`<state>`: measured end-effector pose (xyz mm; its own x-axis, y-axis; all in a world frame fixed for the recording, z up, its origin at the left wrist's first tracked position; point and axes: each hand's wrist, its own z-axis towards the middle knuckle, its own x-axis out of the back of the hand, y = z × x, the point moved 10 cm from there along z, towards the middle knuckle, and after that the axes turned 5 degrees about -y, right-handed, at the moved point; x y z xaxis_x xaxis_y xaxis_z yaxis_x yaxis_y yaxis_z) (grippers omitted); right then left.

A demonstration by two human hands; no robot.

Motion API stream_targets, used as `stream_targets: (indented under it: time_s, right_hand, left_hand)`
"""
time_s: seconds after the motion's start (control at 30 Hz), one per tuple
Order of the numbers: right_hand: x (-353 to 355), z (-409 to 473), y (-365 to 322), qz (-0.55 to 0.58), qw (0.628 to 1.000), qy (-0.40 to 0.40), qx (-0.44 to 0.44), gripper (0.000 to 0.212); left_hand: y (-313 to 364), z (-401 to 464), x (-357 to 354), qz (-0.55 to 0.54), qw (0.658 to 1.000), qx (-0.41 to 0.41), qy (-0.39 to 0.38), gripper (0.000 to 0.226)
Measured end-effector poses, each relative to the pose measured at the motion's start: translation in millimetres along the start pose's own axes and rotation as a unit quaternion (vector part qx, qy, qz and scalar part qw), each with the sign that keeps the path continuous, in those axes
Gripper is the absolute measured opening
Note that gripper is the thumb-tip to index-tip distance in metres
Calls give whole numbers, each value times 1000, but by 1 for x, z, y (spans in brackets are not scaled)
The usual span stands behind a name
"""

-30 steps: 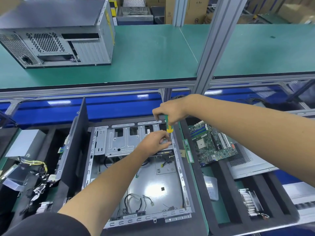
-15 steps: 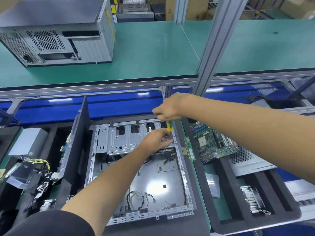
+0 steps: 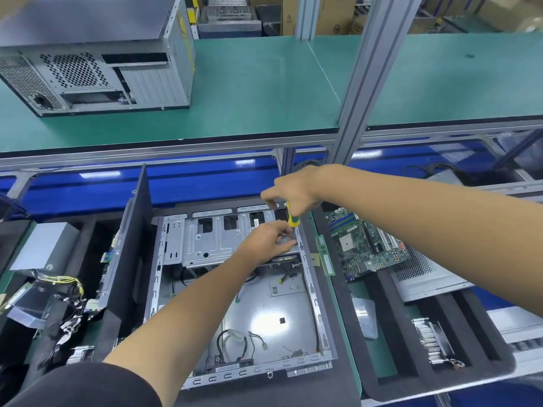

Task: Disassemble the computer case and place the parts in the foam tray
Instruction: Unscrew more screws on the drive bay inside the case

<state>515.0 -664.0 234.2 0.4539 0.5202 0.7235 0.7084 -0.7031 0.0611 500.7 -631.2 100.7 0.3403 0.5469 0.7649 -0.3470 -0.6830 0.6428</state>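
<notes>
Green-matted upper bench (image 3: 264, 92) runs across the far side, with a closed grey tower case (image 3: 97, 60) at its far-left corner. Aluminium post (image 3: 361, 83) rises mid-frame. Blue conveyor strip (image 3: 205, 180) sits below the bench's front edge.

Open computer case (image 3: 235, 289) lies flat at the near-centre, side panel off, loose cables (image 3: 235, 345) at its near end. Metal drive cage (image 3: 211, 239) is mounted at its far end.

Right hand (image 3: 293, 192) grips a yellow-green screwdriver (image 3: 292, 220), fingers curled round the handle, tool held upright over the cage's far-right corner. Left hand (image 3: 270, 239) sits on the cage just beside the tip, fingers pinching something small at the shaft; can't tell what.

Black foam tray (image 3: 411, 362) is along the case's right side. In it: motherboard (image 3: 364, 242), RAM stick (image 3: 324, 254) at its left edge, perforated side panel (image 3: 426, 274), heatsink (image 3: 435, 342) towards the near-right corner. Left of the case: upright black foam wall (image 3: 129, 259), power supply (image 3: 41, 248), tangled wiring (image 3: 64, 298).
</notes>
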Motion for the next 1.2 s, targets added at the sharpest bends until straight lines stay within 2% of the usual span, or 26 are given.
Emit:
stream_targets:
  time_s: [0.07, 0.2, 0.23, 0.3, 0.4, 0.47, 0.53, 0.6, 0.7, 0.77, 0.83, 0.9, 0.93, 1.0, 1.07, 1.13, 1.2]
  right_hand:
    - [0, -4, -2, 36, 999, 14, 14, 43]
    - [4, -5, 11, -147, 985, 62, -64, 41]
    - [5, -6, 12, -155, 984, 62, -63, 38]
    - [4, -7, 15, -89, 994, 54, -38, 27]
    - [2, -10, 18, 48, 996, 75, -4, 35]
    - [1, -9, 23, 52, 994, 96, -25, 25]
    - [0, -8, 29, 2, 994, 94, -52, 20]
    - [-1, -6, 29, 27, 995, 93, -33, 5]
    - [-4, -9, 27, 141, 986, 84, 7, 26]
    - [-4, -12, 23, 200, 976, 79, 30, 29]
    - [-3, -12, 21, 138, 986, 93, 27, 11]
    - [-4, -10, 24, -34, 995, 90, -17, 13]
    - [-3, -10, 24, -79, 992, 90, -28, 11]
    - [-2, -9, 20, -72, 993, 92, -14, 4]
    - [-3, -10, 16, 13, 997, 77, 18, 24]
    - [-7, -10, 12, 81, 995, 58, 27, 26]
    - [-8, -8, 17, 3, 998, 64, -16, 21]
  left_hand:
    - [1, 0, 0, 5, 1000, -3, 0, 13]
    - [3, 0, -1, -3, 1000, -1, -7, 15]
    - [3, 0, -1, -3, 1000, 0, -9, 15]
    - [3, 0, -1, -3, 1000, 0, -7, 15]
    - [5, -2, 0, -3, 1000, -11, -2, 17]
    - [5, -2, 0, 1, 1000, -11, -2, 17]
    - [4, -2, 1, 3, 1000, -3, -5, 16]
    - [4, -2, 1, 3, 1000, -2, -5, 15]
    - [6, -1, 0, 11, 1000, -11, -7, 15]
    - [6, -1, 1, 16, 1000, -12, -5, 15]
    - [6, -2, 3, 18, 1000, -13, -2, 14]
    - [8, -2, 3, 19, 1000, -17, -2, 14]
    - [8, -2, 3, 18, 1000, -18, -3, 13]
    - [9, -2, 3, 13, 1000, -16, -4, 12]
    - [8, -2, 3, 6, 1000, -14, -3, 13]
    - [10, -3, 3, -3, 1000, -16, -3, 17]
    - [10, -3, 4, -5, 1000, -12, -5, 19]
